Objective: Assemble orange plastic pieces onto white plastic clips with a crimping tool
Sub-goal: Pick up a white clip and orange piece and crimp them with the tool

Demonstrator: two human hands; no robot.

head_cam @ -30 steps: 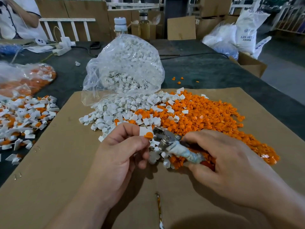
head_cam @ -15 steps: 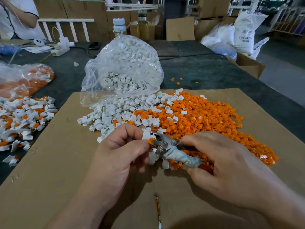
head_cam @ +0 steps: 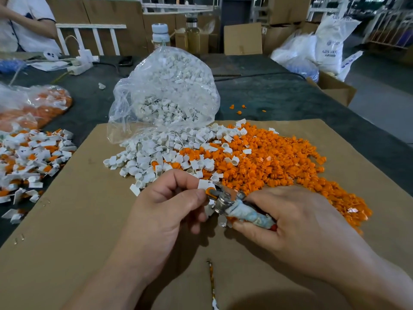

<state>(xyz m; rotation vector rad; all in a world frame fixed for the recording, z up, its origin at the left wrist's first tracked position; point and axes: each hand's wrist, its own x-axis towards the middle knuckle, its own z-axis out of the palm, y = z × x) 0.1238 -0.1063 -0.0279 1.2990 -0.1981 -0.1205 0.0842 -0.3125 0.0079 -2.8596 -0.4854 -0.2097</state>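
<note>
The white clip with its orange piece is pinched by the left grip; the tool, clasped by the right grip, should be squeezed squarely.

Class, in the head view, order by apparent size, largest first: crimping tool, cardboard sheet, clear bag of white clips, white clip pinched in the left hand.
1. cardboard sheet
2. clear bag of white clips
3. crimping tool, partly hidden in the right hand
4. white clip, pinched by the left hand
</note>
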